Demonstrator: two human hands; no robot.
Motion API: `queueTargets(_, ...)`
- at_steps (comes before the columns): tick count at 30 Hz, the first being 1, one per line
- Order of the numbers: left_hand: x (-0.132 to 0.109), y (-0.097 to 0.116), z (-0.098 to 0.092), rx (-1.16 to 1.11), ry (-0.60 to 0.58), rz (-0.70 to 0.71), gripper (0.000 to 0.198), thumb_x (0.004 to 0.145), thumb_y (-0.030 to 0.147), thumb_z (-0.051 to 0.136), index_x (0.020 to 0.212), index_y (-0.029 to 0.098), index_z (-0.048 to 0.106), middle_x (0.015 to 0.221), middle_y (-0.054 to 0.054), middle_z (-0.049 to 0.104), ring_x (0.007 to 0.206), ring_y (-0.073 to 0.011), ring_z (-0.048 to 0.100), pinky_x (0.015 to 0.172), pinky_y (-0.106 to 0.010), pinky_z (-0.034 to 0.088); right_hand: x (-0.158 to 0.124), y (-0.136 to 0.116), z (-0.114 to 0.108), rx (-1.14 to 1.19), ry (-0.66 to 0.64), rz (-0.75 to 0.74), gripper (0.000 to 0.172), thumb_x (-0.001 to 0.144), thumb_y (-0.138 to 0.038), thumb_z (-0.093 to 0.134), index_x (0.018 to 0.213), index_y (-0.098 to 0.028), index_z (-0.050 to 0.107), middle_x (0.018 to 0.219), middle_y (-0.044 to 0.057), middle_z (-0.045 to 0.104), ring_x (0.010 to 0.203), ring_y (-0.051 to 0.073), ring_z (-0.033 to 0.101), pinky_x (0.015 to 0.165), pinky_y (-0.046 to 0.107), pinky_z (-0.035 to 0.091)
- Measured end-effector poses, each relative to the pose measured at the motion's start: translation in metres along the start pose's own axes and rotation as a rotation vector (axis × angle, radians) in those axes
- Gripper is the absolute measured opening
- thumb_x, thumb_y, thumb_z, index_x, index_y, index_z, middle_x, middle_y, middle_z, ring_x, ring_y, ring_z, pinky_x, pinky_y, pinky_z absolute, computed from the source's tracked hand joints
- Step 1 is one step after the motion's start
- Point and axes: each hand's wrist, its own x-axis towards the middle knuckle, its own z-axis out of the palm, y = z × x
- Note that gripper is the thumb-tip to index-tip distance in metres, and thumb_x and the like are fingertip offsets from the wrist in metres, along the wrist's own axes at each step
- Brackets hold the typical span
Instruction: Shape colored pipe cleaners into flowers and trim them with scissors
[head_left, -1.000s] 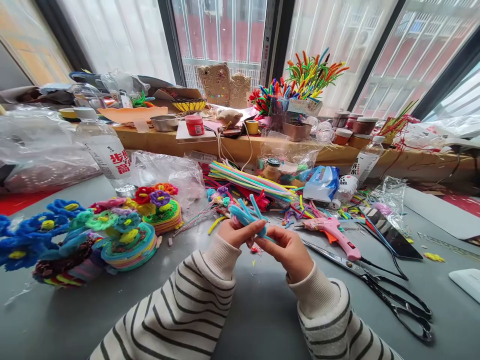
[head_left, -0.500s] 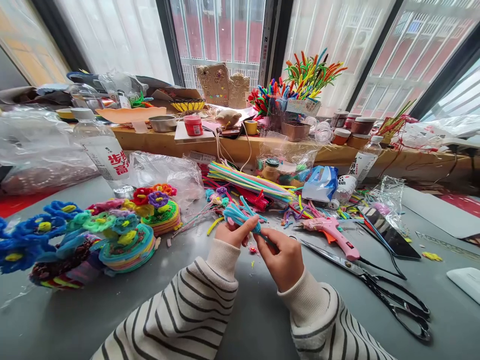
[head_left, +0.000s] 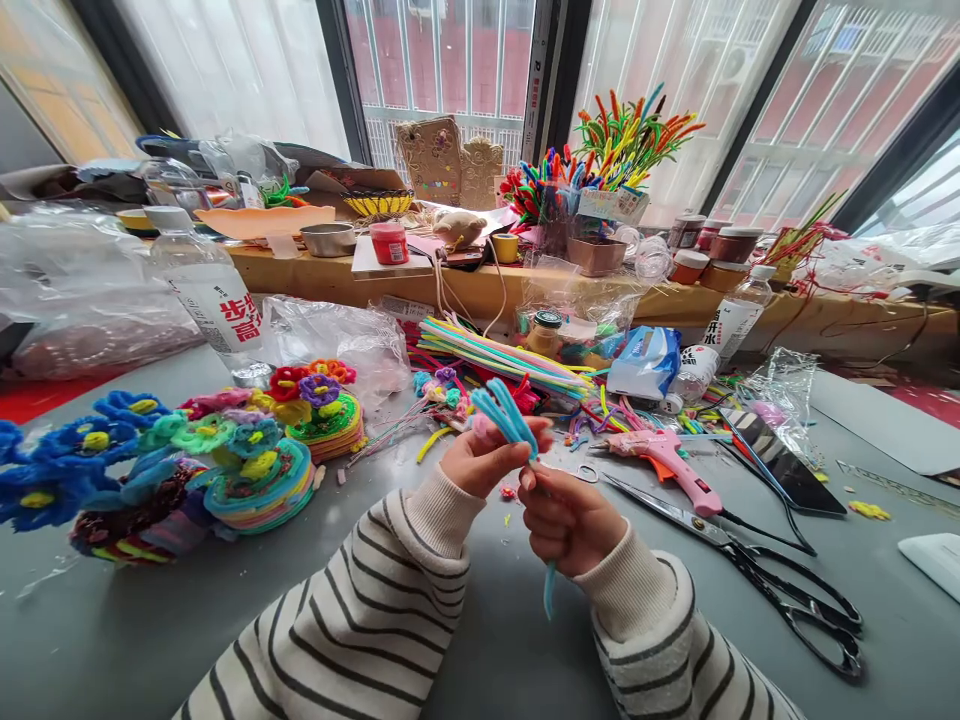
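My left hand (head_left: 486,456) pinches a bundle of light blue pipe cleaner loops (head_left: 504,409) that stick up from its fingertips. My right hand (head_left: 568,519) is closed just below it around the stem of the same blue pipe cleaner, and the loose tail (head_left: 550,592) hangs down under that fist. Both hands are held above the grey table (head_left: 150,630), with striped sleeves on both arms.
Finished pipe-cleaner flower coils (head_left: 259,470) and blue flowers (head_left: 52,480) lie at the left. Black scissors (head_left: 780,590), a pink glue gun (head_left: 664,455) and a dark tray (head_left: 780,465) lie at the right. Loose pipe cleaners (head_left: 502,355), bags and bottles (head_left: 206,290) crowd the back below a wooden shelf (head_left: 465,285).
The blue loops have turned from leaning left to standing upright. My right hand has slid down the stem, and the tail now hangs below it.
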Motion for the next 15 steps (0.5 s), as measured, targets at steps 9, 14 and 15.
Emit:
queueTargets(9, 0.0022, 0.0008, -0.0011, 0.151, 0.354, -0.006, 0.019, 0.041, 0.026, 0.072, 0.051, 0.012, 0.063, 0.05, -0.001, 0.06, 0.051, -0.0124, 0.053, 0.06, -0.028, 0.042, 0.0079, 0.005, 0.0001, -0.425, 0.362, -0.199, 0.027, 0.062, -0.038, 0.059, 0.071, -0.012, 0.06, 0.033, -0.012, 0.023, 0.029, 0.001, 0.013, 0.029, 0.016, 0.008)
queueTargets(14, -0.0018, 0.0022, 0.0037, 0.171, 0.463, -0.002, 0.019, 0.041, 0.024, 0.071, 0.054, 0.012, 0.063, 0.053, 0.0, 0.062, 0.054, -0.0122, 0.054, 0.061, -0.026, 0.043, 0.0082, 0.0087, 0.0001, -0.975, 0.559, -0.492, 0.02, 0.065, -0.033, 0.056, 0.067, -0.014, 0.061, 0.047, -0.002, 0.05, 0.042, 0.008, 0.042, 0.042, 0.02, 0.032)
queueTargets(15, -0.0022, 0.0014, 0.0037, 0.183, 0.485, 0.008, 0.018, 0.042, 0.024, 0.071, 0.053, 0.013, 0.063, 0.054, 0.0, 0.061, 0.054, -0.0114, 0.054, 0.062, -0.025, 0.043, 0.0079, 0.0099, 0.0006, -1.1, 0.599, -0.552, 0.018, 0.067, -0.032, 0.055, 0.067, -0.014, 0.061, 0.05, 0.0, 0.053, 0.045, 0.009, 0.044, 0.045, 0.021, 0.034)
